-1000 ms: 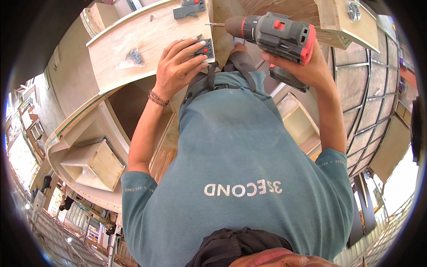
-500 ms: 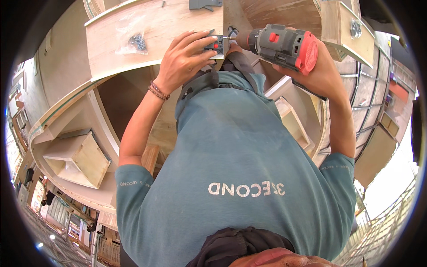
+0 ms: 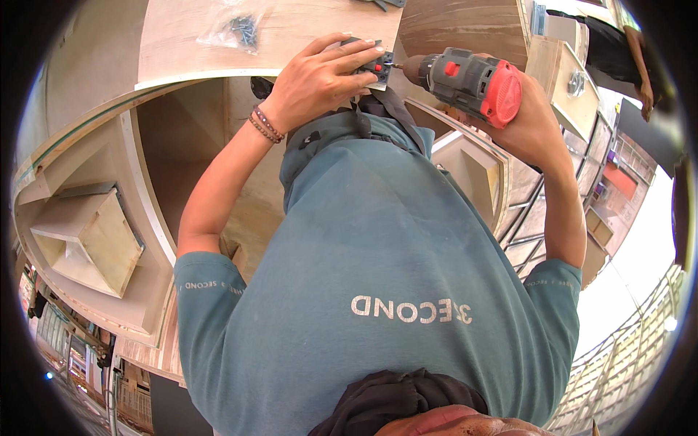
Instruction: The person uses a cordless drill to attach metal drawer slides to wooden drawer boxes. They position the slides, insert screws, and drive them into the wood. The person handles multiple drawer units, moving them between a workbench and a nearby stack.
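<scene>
At the right-hand edge of a pale plywood panel (image 3: 174,51) sits a small dark grey drilling jig (image 3: 387,59) with a red button. My left hand (image 3: 316,80) lies over this jig, fingers stretched across it and gripping it against the panel; the thumb side is partly hidden. My right hand (image 3: 534,120) is wrapped round the handle of a grey and red cordless drill (image 3: 465,76). The drill lies sideways, its thin bit pointing left, with the tip at the jig's right side. How deep the bit reaches cannot be made out.
A clear plastic bag of screws (image 3: 243,33) lies on the panel, and part of a grey tool (image 3: 389,3) shows at the top edge. Open wooden boxes (image 3: 91,240) stand at left and right. Another person's arm (image 3: 640,62) hangs at the upper right.
The view has shifted, so the panel's edge and jig appear farther right and the screw bag higher. The drill stays at the jig. Another person's arm has come into view at upper right.
</scene>
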### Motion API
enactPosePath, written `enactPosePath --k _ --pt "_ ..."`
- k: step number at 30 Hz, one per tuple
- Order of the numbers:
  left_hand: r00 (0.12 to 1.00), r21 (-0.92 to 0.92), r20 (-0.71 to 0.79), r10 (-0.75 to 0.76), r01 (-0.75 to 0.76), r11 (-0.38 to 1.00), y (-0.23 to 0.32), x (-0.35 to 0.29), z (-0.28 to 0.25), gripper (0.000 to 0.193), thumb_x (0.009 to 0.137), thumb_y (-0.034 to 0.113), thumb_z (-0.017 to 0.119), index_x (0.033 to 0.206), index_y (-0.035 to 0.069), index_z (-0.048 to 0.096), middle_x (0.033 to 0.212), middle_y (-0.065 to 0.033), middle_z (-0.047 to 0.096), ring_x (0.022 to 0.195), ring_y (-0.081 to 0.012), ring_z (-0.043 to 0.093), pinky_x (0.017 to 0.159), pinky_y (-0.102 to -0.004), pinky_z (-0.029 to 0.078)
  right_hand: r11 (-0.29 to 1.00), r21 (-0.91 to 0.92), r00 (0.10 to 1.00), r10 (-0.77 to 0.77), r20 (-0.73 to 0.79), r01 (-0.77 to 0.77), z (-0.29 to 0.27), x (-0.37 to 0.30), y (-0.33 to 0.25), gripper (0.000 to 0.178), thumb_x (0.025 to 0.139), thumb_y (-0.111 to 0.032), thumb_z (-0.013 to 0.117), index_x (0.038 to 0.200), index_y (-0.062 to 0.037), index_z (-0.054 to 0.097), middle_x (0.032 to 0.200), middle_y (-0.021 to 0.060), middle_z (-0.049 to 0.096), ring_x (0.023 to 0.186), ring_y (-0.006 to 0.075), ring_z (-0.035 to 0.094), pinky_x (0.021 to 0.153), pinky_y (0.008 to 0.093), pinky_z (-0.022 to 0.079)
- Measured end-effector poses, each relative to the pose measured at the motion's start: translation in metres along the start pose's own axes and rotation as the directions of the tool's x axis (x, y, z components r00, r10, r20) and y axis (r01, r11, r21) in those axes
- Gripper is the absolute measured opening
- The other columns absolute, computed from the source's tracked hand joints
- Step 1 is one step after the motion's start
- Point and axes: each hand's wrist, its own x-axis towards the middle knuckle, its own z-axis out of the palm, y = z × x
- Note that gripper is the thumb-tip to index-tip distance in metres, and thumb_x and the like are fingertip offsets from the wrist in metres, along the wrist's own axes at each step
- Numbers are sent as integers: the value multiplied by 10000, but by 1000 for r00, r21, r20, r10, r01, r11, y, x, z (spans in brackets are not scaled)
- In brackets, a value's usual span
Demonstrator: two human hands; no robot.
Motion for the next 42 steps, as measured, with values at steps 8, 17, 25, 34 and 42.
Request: enactPosePath --k 8,17,25,34,42 --pt "1000 5 -13 3 -3 1000 -1 -2 1 168 860 205 729 1024 207 768 1422 30 659 1318 -167 605 1158 -395 453 992 -123 998 -35 50 41 -11 9 -28 373 764 -198 849 1037 -15 674 888 197 720 851 460 643 767 450 539" --pt "999 17 -38 -8 9 1000 0 -5 3 195 857 176 697 1030 233 768 1440 47 647 1322 -154 602 1153 -380 458 984 -166 992 -39 117 58 -16 17 -37 392 740 -194 851 1044 -16 680 899 201 718 863 459 646 758 448 539" --pt "999 25 -35 -12 13 1000 2 -5 4 198 851 184 701 1033 228 766 1429 40 655 1325 -150 600 1151 -375 456 952 -256 984 -150 98 170 -17 23 -36 428 725 -198 860 1070 -13 687 947 204 727 906 447 662 799 456 545" --pt "998 6 -57 -19 20 1000 3 -4 4 158 846 195 735 1002 212 760 1406 42 670 1309 -147 613 1155 -376 452 945 -296 988 -106 111 135 -15 28 -18 503 720 -192 872 1149 -23 673 980 197 732 948 433 677 835 463 548" --pt "998 6 -63 -20 20 1000 5 -3 4 147 846 209 750 992 198 767 1382 31 684 1299 -154 619 1149 -376 456 971 -221 978 -41 203 87 -19 32 -34 455 750 -177 848 1150 -69 661 967 184 728 942 436 670 808 457 549"
